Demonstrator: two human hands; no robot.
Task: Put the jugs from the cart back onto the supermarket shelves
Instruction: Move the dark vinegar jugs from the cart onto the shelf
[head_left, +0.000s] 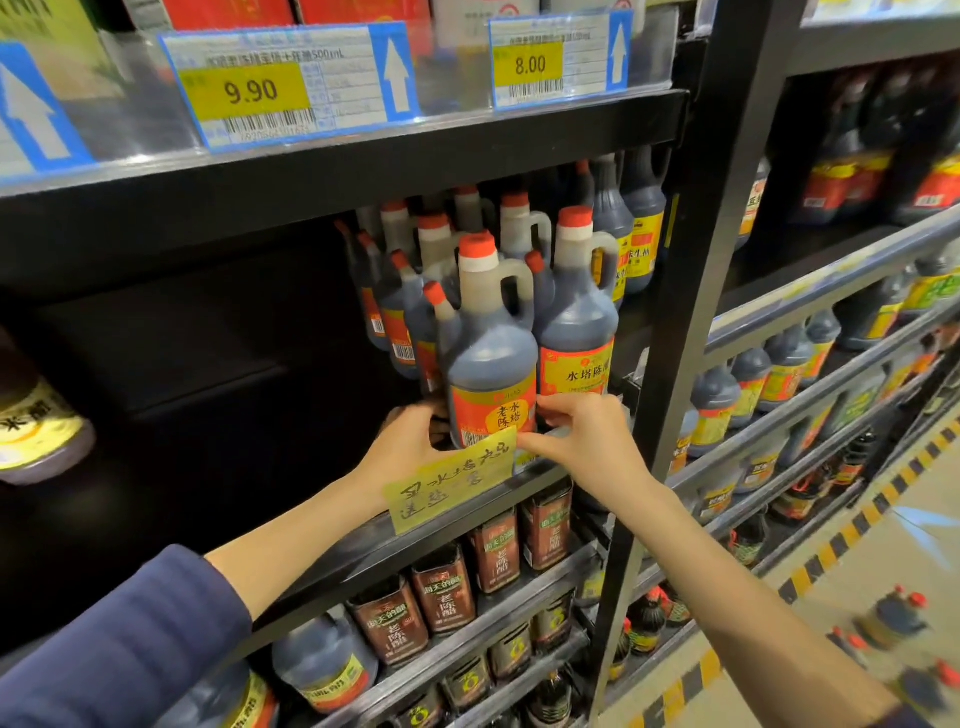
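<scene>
A dark vinegar jug (491, 358) with a red cap, a clear handle and an orange label stands at the front edge of the black middle shelf (322, 558). My left hand (410, 441) grips its base from the left. My right hand (576, 436) holds the base from the right, fingers curled against the label. A second matching jug (576, 332) stands right beside it, with several more jugs (431, 244) behind. More jugs (891, 621) show blurred at the bottom right.
A yellow handwritten note (452, 480) hangs on the shelf edge below the jug. The shelf part left of the jugs is dark. Price tags (249, 91) line the shelf above. A black upright post (685, 291) stands to the right, with bottle-filled shelves beyond it.
</scene>
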